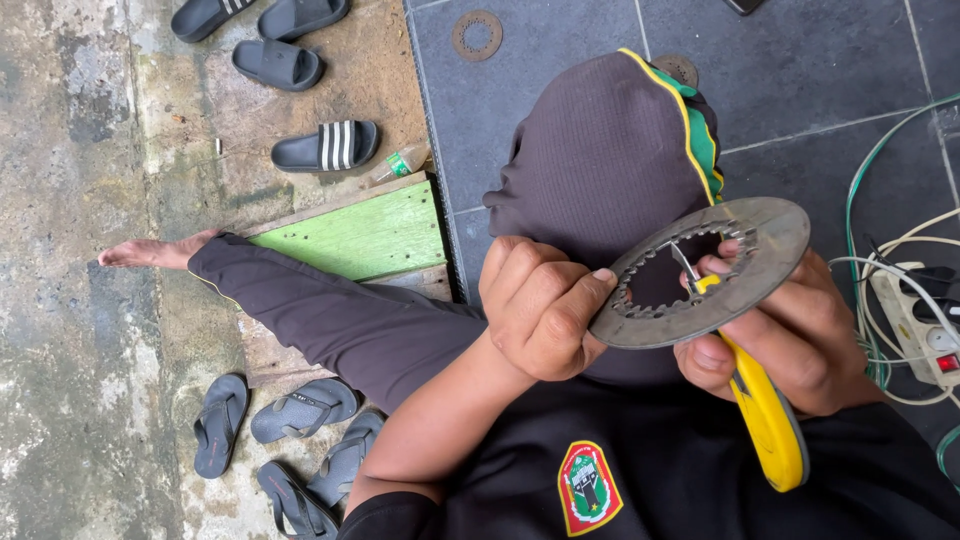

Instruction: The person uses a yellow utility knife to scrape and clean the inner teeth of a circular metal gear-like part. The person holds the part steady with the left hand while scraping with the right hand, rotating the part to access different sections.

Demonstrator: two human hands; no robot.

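Holding a grey toothed ring plate (745, 262) up between both hands, the person worked at its inner teeth w/ a yellow-handled screwdriver (765, 420). Left hand (540, 305) was curled shut round the plate's near-left rim, thumb on top, fingers under. Right hand (790, 345) was closed on the screwdriver handle and also propped the plate's right side from below; fingertips (728, 248) showed thru the centre hole, pressed by the blade. Tip sat against the teeth on the far-right inner edge, shaft angled up from the handle.

Step, as judged: scraping or picking at the inner toothing, roughly mid-job; can't tell how much of the ring was done. Next move prob. called for the left hand to turn the plate a little so fresh teeth met the tip, w/ the right keeping the blade low so it wouldn't slip onto the fingers.

Beyond the hands lay a second ring plate (477, 35) on the tiled floor (800, 70). Right of the right hand: power strip (915, 325) and cables (880, 160). Well left of the left hand: sandals (325, 147), green board (360, 235).
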